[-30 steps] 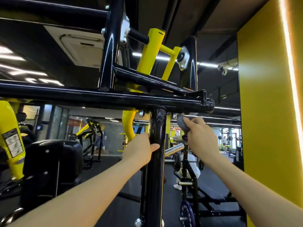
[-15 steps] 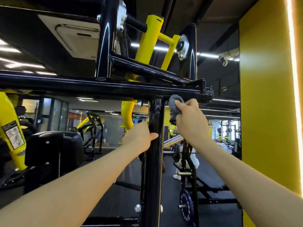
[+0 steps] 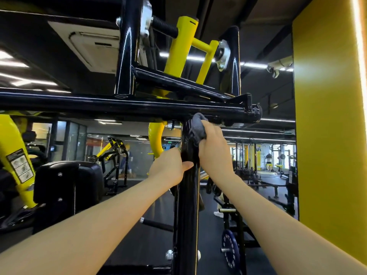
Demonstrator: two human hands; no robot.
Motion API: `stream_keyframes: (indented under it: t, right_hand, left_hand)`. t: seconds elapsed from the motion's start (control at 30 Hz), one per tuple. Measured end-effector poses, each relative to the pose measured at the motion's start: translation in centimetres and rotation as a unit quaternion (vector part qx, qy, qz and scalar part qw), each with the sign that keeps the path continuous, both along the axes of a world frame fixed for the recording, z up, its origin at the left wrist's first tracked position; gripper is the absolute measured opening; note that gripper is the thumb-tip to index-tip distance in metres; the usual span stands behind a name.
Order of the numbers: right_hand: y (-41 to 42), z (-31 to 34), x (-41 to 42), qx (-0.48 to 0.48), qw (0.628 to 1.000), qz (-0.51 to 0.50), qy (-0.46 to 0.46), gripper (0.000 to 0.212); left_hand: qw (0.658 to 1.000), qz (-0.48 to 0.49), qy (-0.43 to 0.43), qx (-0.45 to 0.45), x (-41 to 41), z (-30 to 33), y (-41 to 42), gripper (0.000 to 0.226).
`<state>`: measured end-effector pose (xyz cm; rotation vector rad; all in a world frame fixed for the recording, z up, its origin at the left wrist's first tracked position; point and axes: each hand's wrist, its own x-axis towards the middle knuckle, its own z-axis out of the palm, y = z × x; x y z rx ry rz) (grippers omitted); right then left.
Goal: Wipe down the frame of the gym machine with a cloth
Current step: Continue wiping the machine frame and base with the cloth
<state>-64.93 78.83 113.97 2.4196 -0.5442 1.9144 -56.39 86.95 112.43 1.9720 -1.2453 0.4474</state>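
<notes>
The gym machine's black frame fills the view: a vertical post (image 3: 186, 205) rises up the middle and meets a horizontal bar (image 3: 99, 105) overhead. My left hand (image 3: 168, 167) grips the post from the left, thumb across its front. My right hand (image 3: 213, 145) holds a bunched grey cloth (image 3: 197, 126) and presses it against the post's upper right side, just under the joint with the horizontal bar. Yellow lever arms (image 3: 178, 46) sit above the bar.
A yellow wall (image 3: 327, 116) stands close on the right. A black padded seat (image 3: 59, 185) and a yellow machine arm (image 3: 14, 165) are at the left. A bench rack with a blue weight plate (image 3: 230, 253) stands behind the post, lower right. More machines fill the far room.
My right hand carried the cloth up and leftward, from the air right of the post onto the post under the horizontal bar. My left hand kept its grip on the post.
</notes>
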Motion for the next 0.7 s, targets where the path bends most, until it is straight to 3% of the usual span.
stream_keyframes:
  t: [0.07, 0.17, 0.33, 0.43, 0.7]
  right_hand:
    - [-0.3, -0.1, -0.1, 0.088, 0.996, 0.031, -0.007, 0.015]
    - [-1.4, -0.7, -0.2, 0.164, 0.984, 0.065, 0.013, 0.024]
    - [-0.9, 1.8, -0.8, 0.196, 0.977, 0.06, 0.05, 0.017]
    - [0.2, 2.4, -1.4, 0.152, 0.987, 0.047, 0.03, 0.013]
    - [3.2, 2.3, -2.1, -0.039, 0.996, 0.061, 0.056, 0.041]
  left_hand:
    - [1.0, -0.001, -0.002, -0.003, -0.2, -0.1, 0.1, 0.035]
    - [1.0, -0.005, -0.007, -0.001, -0.2, -0.1, 0.2, 0.033]
    - [1.0, 0.002, 0.005, 0.006, -0.2, 0.1, 0.0, 0.031]
    - [1.0, -0.009, 0.018, -0.005, 0.0, 0.1, 0.0, 0.031]
    - [1.0, -0.002, 0.022, -0.001, -0.6, 0.2, 0.3, 0.035]
